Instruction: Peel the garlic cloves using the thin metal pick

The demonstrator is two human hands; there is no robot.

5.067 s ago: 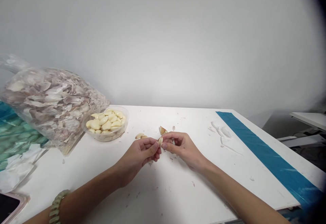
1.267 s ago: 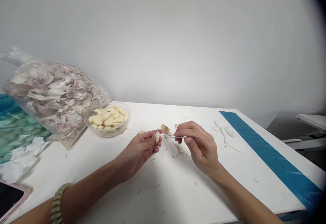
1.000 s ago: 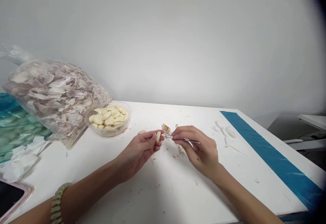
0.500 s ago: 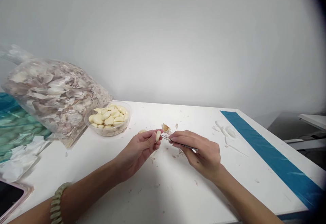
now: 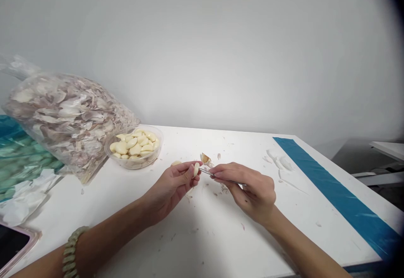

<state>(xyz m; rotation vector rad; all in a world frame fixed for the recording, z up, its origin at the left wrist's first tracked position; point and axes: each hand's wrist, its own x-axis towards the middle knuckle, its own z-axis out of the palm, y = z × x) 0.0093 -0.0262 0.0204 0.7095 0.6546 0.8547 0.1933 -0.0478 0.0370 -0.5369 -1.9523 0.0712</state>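
The left hand (image 5: pixel 172 189) curls half closed, its thumb and fingertips pinching a peeled garlic clove (image 5: pixel 196 169). Just beside the clove lies the tip of slim metal tweezers (image 5: pixel 221 175), gripped pencil-style in the right hand (image 5: pixel 249 191). Just past the tip, a curl of garlic skin (image 5: pixel 205 158) lies on the white table (image 5: pixel 221 236). Beyond the left hand sit a clear plastic tub (image 5: pixel 135 167) of peeled cloves (image 5: pixel 135 148) and a plastic bag of skins (image 5: pixel 63 122).
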